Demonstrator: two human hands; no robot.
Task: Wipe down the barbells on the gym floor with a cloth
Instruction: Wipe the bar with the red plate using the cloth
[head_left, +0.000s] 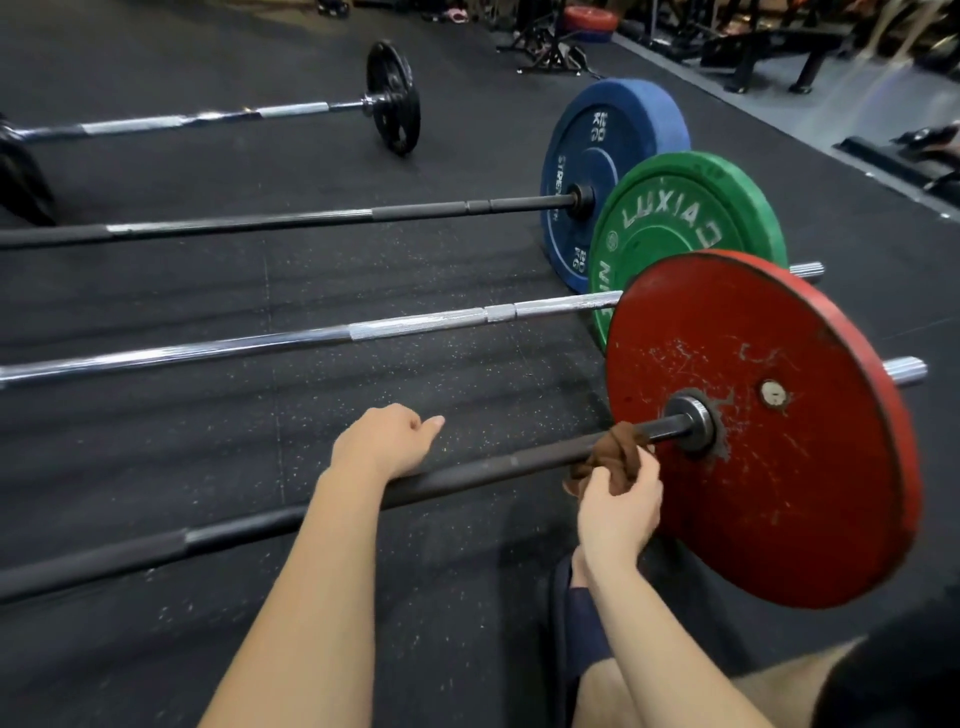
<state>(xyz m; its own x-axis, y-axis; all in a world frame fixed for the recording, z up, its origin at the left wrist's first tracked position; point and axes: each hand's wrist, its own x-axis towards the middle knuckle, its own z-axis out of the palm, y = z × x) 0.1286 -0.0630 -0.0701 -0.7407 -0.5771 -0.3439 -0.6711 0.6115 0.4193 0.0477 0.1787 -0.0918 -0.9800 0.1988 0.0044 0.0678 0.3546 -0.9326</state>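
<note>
Several barbells lie side by side on the black rubber floor. The nearest has a dark bar (467, 470) and a scratched red plate (779, 467) at its right end. A brown cloth (615, 452) is wrapped round this bar just left of the plate's collar. My right hand (618, 509) grips the cloth from the near side. My left hand (384, 441) rests on top of the bar further left, fingers curled over its far side. Behind lie a chrome bar (311, 340) with a green plate (685, 228) and a dark bar (337, 218) with a blue plate (608, 171).
A fourth barbell (208, 117) with small black plates (392, 96) lies at the back left. Racks, benches and a red plate stack stand along the far right edge, where the mat meets grey flooring. My bent knees show at the bottom right.
</note>
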